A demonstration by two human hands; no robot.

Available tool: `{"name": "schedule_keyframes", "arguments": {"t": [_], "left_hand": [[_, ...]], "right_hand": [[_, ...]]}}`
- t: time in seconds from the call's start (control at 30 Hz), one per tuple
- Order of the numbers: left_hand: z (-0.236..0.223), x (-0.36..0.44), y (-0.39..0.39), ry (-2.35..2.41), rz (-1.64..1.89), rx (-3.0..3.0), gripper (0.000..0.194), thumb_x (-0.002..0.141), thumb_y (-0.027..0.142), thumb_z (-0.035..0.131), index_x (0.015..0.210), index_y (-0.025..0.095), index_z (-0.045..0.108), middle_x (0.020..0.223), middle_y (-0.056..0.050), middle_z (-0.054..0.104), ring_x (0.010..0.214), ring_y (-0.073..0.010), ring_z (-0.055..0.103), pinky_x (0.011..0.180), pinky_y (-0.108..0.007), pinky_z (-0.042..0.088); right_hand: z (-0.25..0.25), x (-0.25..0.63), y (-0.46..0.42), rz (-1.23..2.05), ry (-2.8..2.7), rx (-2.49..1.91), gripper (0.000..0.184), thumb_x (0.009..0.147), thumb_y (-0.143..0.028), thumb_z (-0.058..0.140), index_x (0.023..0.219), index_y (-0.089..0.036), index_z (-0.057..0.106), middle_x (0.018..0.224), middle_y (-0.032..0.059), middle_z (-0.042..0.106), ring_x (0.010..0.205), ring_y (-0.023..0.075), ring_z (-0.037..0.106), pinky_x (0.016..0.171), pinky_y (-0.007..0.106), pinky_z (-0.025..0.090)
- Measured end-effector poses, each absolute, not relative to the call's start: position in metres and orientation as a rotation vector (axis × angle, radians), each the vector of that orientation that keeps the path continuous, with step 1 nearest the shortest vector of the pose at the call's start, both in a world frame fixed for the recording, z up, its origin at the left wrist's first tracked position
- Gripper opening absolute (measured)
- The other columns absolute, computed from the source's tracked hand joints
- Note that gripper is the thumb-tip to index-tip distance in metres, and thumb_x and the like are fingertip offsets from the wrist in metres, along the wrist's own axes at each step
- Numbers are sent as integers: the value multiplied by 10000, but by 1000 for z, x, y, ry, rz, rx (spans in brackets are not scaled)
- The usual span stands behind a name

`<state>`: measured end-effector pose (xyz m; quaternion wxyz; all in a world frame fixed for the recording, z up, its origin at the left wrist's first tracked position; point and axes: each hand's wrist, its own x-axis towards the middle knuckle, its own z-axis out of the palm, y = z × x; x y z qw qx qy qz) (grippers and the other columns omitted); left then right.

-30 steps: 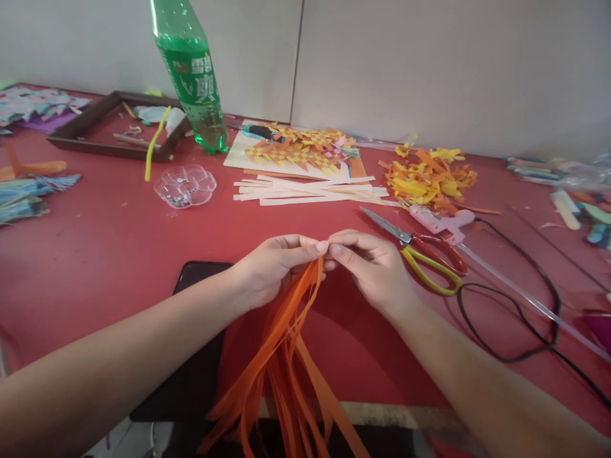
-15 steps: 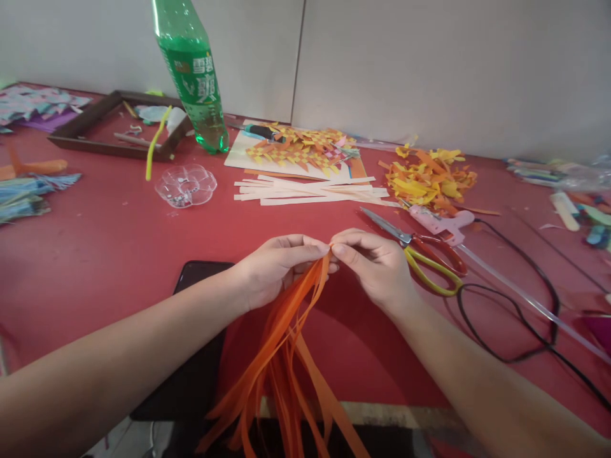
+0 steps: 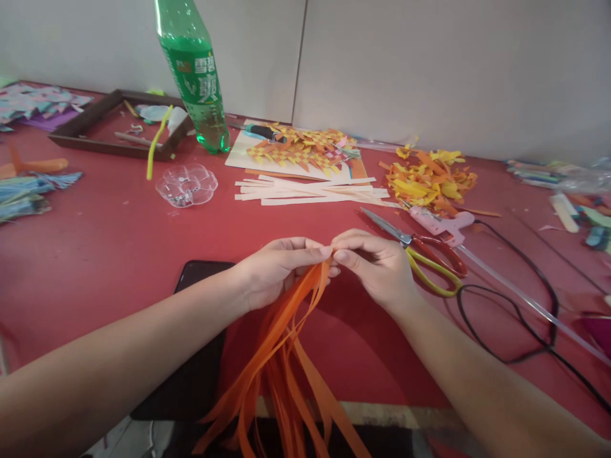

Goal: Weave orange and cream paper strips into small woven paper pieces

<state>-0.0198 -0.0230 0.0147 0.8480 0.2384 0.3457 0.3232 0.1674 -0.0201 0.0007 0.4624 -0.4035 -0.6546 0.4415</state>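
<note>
Where 2 hands pinch, orange strips — long, flat, fanning downward.

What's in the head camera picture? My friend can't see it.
A person's left hand and right hand pinch the top of long orange strips over a red table. Scissors and a pink glue gun lie to the right; pale strips and a green bottle are farther back.

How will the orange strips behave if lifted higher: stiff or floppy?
Probably floppy: the orange strips droop and curve below the left hand. Likely light for their length, since they look thin and flat. They may swing or tangle, as the loose lower ends fan out and some cross.
</note>
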Motion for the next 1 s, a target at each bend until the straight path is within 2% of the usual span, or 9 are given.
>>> {"name": "schedule_keyframes", "arguments": {"t": [0.23, 0.43, 0.7, 0.8, 0.9, 1.0], "left_hand": [[18, -19, -23, 766, 676, 452, 78, 741, 175, 763, 756, 121, 709, 739, -63, 741, 658, -114, 688, 701, -204, 550], [15, -19, -24, 742, 692, 521, 137, 727, 227, 786, 743, 121, 699, 758, -63, 739, 691, -113, 685, 720, -206, 529], [16, -19, -26, 779, 769, 610, 140, 732, 217, 783, 753, 124, 681, 768, -53, 735, 750, -124, 686, 776, -229, 499], [15, -18, -27, 786, 868, 673, 143, 725, 219, 789, 738, 139, 672, 758, -26, 724, 740, -114, 674, 780, -234, 496], [14, -18, -28, 811, 1010, 795, 151, 716, 232, 800, 743, 155, 673, 782, -5, 722, 758, -105, 666, 791, -224, 494], [15, -18, -31, 834, 1102, 929, 140, 741, 252, 782, 783, 163, 683, 847, -17, 739, 811, -123, 681, 807, -233, 504]], "right_hand": [[-3, 167, -22, 1189, -1526, -969, 132, 810, -328, 723, 900, -233, 738, 855, 27, 705, 669, 140, 668, 636, 305, 582], [1, 167, -21, 1113, -1600, -976, 108, 821, -327, 710, 818, -218, 710, 856, 38, 683, 792, 165, 664, 711, 312, 571], [2, 165, -22, 1081, -1620, -983, 102, 853, -323, 671, 816, -230, 692, 869, 21, 669, 724, 145, 643, 648, 295, 565], [3, 161, -27, 1027, -1570, -992, 68, 850, -281, 672, 906, -245, 686, 920, 26, 672, 801, 157, 652, 696, 301, 578], [3, 159, -32, 981, -1527, -940, 225, 860, -218, 643, 1076, -280, 648, 1017, 37, 654, 923, 174, 640, 779, 328, 581], [2, 160, -35, 962, -1610, -860, 313, 875, -168, 593, 1148, -313, 642, 1114, 46, 611, 997, 193, 619, 822, 362, 568]]}}
